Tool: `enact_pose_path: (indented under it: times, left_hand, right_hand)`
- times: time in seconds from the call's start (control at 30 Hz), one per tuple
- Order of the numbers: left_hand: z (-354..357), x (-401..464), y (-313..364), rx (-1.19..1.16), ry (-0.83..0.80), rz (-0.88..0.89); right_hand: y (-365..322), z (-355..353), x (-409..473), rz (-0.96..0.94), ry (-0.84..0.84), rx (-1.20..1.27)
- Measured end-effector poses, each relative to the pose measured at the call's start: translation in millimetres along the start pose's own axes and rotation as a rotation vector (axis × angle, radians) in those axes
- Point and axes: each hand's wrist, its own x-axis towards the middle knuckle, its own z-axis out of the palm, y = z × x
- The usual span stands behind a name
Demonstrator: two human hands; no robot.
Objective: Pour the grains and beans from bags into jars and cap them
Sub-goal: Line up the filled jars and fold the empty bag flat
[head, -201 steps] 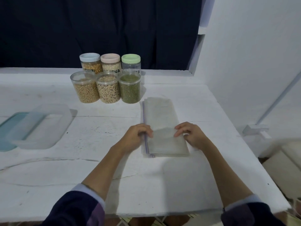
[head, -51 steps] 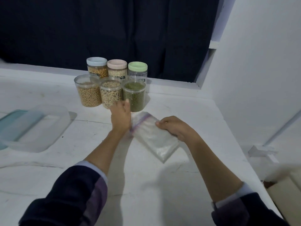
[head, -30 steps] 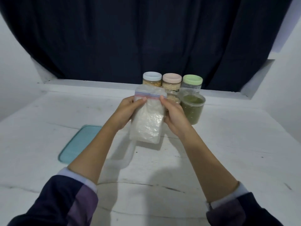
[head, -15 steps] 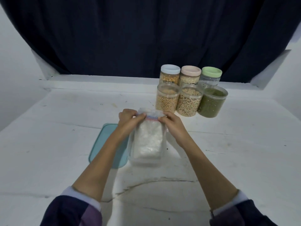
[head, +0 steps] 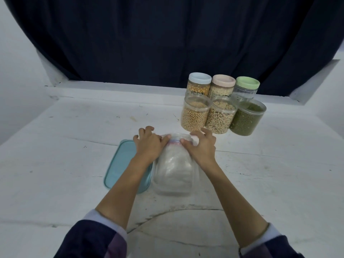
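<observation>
Over clear tub (head: 173,187), both hands (head: 175,146) pinching zip bag (head: 174,161) top

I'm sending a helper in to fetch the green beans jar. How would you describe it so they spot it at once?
On the white table, find the jar cluster before the dark curtain. Three uncapped jars form the front row. The green beans jar is the rightmost, the only one with dark green contents; its neighbours hold tan beans.
</observation>
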Motion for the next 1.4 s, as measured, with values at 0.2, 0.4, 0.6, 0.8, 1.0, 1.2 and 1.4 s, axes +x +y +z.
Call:
enact_pose_path:
  times: [0.2,0.4,0.6,0.8,1.0,1.2,1.4]
  left_hand:
    - [-1.4,6.5,4.6,0.248,-0.037,0.023]
    - [-3.1,11.4,15.0,0.45,0.029,0.046]
    - [-1.4,13.7,13.6,0.205,-0.149,-0.002]
    - [-4.7,17.0,1.6,-0.042,-0.26,-0.023]
    - [2.1,10.5,3.8,0.07,0.041,0.156]
    - [-11.5,12.6,-9.9,-0.272,0.241,0.055]
    - [-29.2,10.9,-65.1,0.147,0.09,-0.381]
  right_hand:
    - [3.1,4.8,4.6,-0.052,-0.051,0.04]
    - [-2.6,5.4,4.7,0.046,-0.114,-0.239]
    - [6.9,6.0,6.8,0.077,-0.063,-0.102]
    - [13.8,11.1,8.1,0.037,-0.027,0.046]
    - [17.3,9.2,5.7,-0.002,0.02,0.133]
    - [9.9,7.4,10.2,0.004,-0.073,0.018]
    - [-1.3,3.5,17.7,0.094,-0.282,-0.203]
